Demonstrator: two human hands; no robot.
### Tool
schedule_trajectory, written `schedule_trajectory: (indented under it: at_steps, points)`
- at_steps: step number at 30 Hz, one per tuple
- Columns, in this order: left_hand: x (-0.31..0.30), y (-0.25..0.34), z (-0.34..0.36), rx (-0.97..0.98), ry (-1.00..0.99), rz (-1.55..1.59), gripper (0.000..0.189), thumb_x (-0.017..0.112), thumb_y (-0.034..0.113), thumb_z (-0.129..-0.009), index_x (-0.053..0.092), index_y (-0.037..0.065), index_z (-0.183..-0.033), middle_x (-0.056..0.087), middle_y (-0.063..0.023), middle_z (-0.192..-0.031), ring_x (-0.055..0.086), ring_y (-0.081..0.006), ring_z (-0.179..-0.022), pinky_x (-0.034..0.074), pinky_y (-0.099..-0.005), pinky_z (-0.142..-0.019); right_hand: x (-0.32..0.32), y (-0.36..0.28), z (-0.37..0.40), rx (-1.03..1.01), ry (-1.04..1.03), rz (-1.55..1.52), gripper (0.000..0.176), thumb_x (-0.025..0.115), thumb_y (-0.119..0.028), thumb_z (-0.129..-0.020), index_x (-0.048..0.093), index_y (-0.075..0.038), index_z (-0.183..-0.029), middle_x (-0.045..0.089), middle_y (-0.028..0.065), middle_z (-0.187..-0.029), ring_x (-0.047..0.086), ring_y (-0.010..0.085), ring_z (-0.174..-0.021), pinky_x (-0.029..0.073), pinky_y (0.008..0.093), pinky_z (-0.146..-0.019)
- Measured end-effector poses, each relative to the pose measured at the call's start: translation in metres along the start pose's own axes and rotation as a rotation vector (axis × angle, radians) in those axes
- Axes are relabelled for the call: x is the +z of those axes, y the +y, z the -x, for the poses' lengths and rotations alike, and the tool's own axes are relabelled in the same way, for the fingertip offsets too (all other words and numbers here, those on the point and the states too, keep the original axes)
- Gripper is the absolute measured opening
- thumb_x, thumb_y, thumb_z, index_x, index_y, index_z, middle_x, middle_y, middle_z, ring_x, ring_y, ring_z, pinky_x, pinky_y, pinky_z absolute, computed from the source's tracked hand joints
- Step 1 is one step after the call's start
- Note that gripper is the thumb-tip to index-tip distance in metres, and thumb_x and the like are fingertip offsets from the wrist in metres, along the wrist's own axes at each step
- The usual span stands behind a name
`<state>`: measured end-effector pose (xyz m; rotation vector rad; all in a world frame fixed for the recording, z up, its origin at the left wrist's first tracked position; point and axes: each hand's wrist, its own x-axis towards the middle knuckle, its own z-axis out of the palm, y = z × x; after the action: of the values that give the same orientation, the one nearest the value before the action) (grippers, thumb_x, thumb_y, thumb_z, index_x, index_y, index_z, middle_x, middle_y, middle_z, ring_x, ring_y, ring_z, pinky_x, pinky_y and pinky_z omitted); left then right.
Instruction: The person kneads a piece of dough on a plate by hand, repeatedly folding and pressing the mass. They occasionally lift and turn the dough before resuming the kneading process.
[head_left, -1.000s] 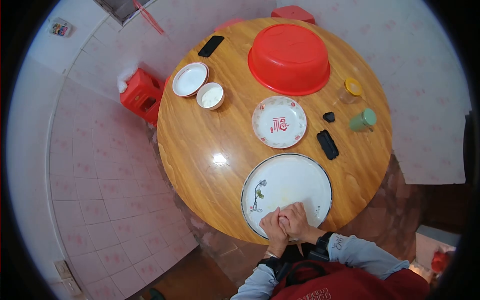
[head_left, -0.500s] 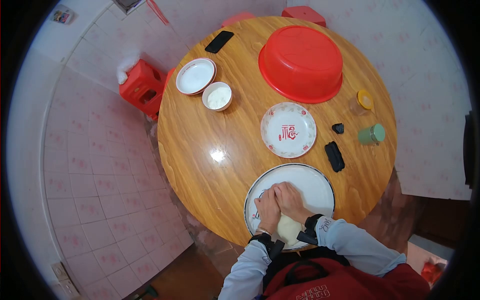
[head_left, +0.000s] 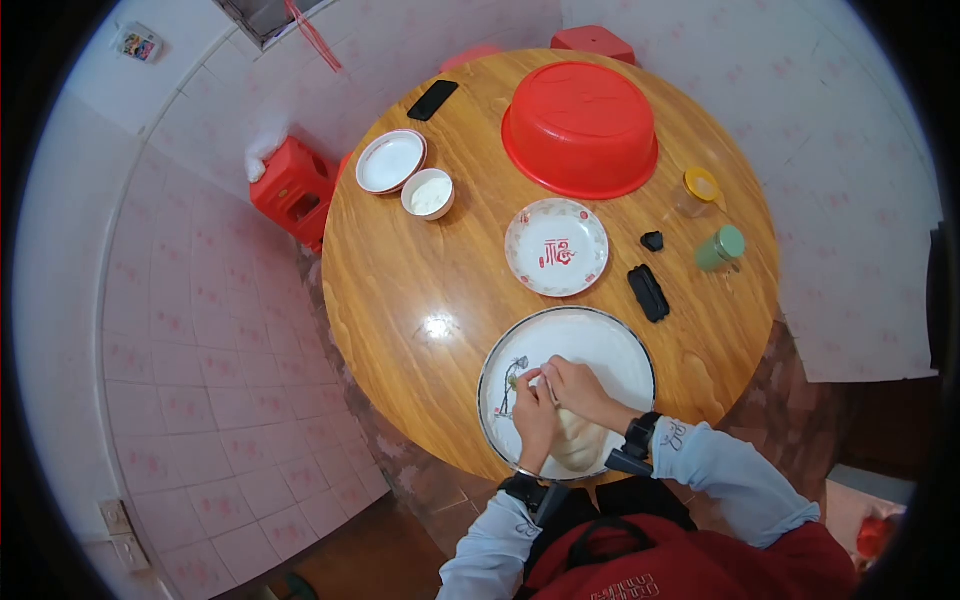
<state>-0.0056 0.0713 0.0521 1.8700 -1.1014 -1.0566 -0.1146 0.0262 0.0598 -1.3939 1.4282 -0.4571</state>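
Observation:
A pale lump of dough lies in a large white plate with a dark rim, near the table's front edge. My left hand is at the dough's left side, its fingers bent and closed. From the right, my right hand meets it, fingertips pinched together over the dough's far end. A thin whitish bit shows between the two hands and looks like dough. The exact grip is partly hidden by the fingers.
A patterned plate is just beyond. Behind it stands an upturned red basin. Left are stacked plates, a bowl of white powder and a phone. Right are a black case, a green-lidded jar and a yellow-lidded jar.
My hands have gone from pressing down together on the dough to a pinch with the fingertips raised. The view has shifted slightly, and more of the dough shows.

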Motion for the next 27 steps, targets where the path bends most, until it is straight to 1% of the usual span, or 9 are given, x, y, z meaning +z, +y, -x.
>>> schedule_trajectory:
  at_steps: [2, 3, 5, 8, 11, 14, 18, 21, 27]
  points:
    - [0.001, 0.021, 0.022, -0.024, 0.001, -0.049, 0.024, 0.053, 0.015, -0.097, 0.059, 0.006, -0.118, 0.062, -0.0132, -0.078, 0.057, -0.0224, -0.062, 0.045, -0.0347, -0.060, 0.002, -0.003, 0.027, -0.196, 0.204, 0.131, 0.023, 0.047, -0.019, -0.099, 0.061, -0.001, -0.096, 0.066, 0.0163, -0.080, 0.065, 0.0341, -0.072, 0.050, 0.0422, -0.066]
    - [0.004, 0.017, 0.033, 0.125, 0.066, -0.102, 0.025, 0.053, 0.014, -0.097, 0.058, 0.006, -0.120, 0.062, -0.0138, -0.082, 0.057, -0.0234, -0.068, 0.045, -0.0353, -0.063, 0.006, -0.005, 0.040, -0.282, 0.329, 0.102, 0.016, 0.052, -0.015, -0.095, 0.060, -0.002, -0.096, 0.064, 0.0146, -0.086, 0.062, 0.0320, -0.077, 0.048, 0.0417, -0.070]
    - [0.003, 0.012, 0.049, 0.325, 0.119, -0.189, 0.029, 0.051, 0.011, -0.096, 0.056, 0.004, -0.125, 0.059, -0.0153, -0.094, 0.056, -0.0282, -0.088, 0.043, -0.0395, -0.078, 0.004, -0.007, 0.059, -0.391, 0.373, 0.193, 0.013, 0.053, -0.014, -0.093, 0.059, -0.002, -0.096, 0.062, 0.0142, -0.088, 0.059, 0.0324, -0.079, 0.046, 0.0422, -0.072]
    - [0.002, -0.003, 0.075, 0.428, 0.130, -0.267, 0.031, 0.053, 0.014, -0.094, 0.056, 0.002, -0.123, 0.062, -0.0170, -0.100, 0.057, -0.0347, -0.091, 0.040, -0.0459, -0.079, 0.012, 0.012, 0.081, -0.527, 0.369, 0.256, 0.008, 0.057, -0.010, -0.088, 0.058, -0.004, -0.094, 0.059, 0.0126, -0.090, 0.054, 0.0327, -0.081, 0.040, 0.0432, -0.075]
    - [0.004, -0.039, 0.093, 0.590, 0.134, -0.238, 0.034, 0.054, 0.015, -0.094, 0.056, 0.003, -0.125, 0.061, -0.0149, -0.103, 0.055, -0.0335, -0.096, 0.038, -0.0458, -0.082, 0.024, 0.036, 0.100, -0.676, 0.364, 0.303, 0.019, 0.064, -0.011, -0.083, 0.056, -0.006, -0.099, 0.058, 0.0093, -0.095, 0.054, 0.0289, -0.086, 0.040, 0.0425, -0.079]
    - [0.008, -0.059, 0.084, 0.665, 0.133, -0.260, 0.037, 0.055, 0.017, -0.093, 0.055, 0.004, -0.128, 0.061, -0.0123, -0.108, 0.054, -0.0312, -0.098, 0.037, -0.0449, -0.086, 0.030, 0.049, 0.092, -0.727, 0.394, 0.355, 0.022, 0.065, -0.012, -0.081, 0.056, -0.006, -0.101, 0.058, 0.0092, -0.098, 0.054, 0.0288, -0.088, 0.041, 0.0423, -0.080]
    - [0.010, -0.059, 0.050, 0.590, 0.106, -0.299, 0.039, 0.055, 0.018, -0.093, 0.055, 0.005, -0.129, 0.061, -0.0102, -0.111, 0.053, -0.0282, -0.101, 0.034, -0.0448, -0.089, 0.030, 0.050, 0.052, -0.724, 0.357, 0.323, 0.023, 0.064, -0.012, -0.081, 0.056, -0.006, -0.101, 0.058, 0.0096, -0.099, 0.053, 0.0290, -0.088, 0.040, 0.0424, -0.080]
    - [0.010, -0.054, 0.026, 0.476, 0.052, -0.378, 0.040, 0.053, 0.018, -0.094, 0.055, 0.007, -0.132, 0.061, -0.0072, -0.112, 0.052, -0.0246, -0.104, 0.031, -0.0423, -0.091, 0.027, 0.043, 0.026, -0.678, 0.328, 0.351, 0.018, 0.061, -0.014, -0.084, 0.055, -0.006, -0.099, 0.058, 0.0087, -0.096, 0.052, 0.0276, -0.087, 0.039, 0.0408, -0.080]
    - [0.006, -0.040, -0.017, 0.464, 0.021, -0.519, 0.036, 0.051, 0.016, -0.096, 0.056, 0.009, -0.131, 0.059, -0.0057, -0.103, 0.051, -0.0248, -0.096, 0.031, -0.0399, -0.085, 0.026, 0.027, -0.008, -0.489, 0.315, 0.470, 0.009, 0.055, -0.017, -0.092, 0.055, -0.008, -0.095, 0.059, 0.0094, -0.089, 0.053, 0.0269, -0.084, 0.037, 0.0406, -0.075]
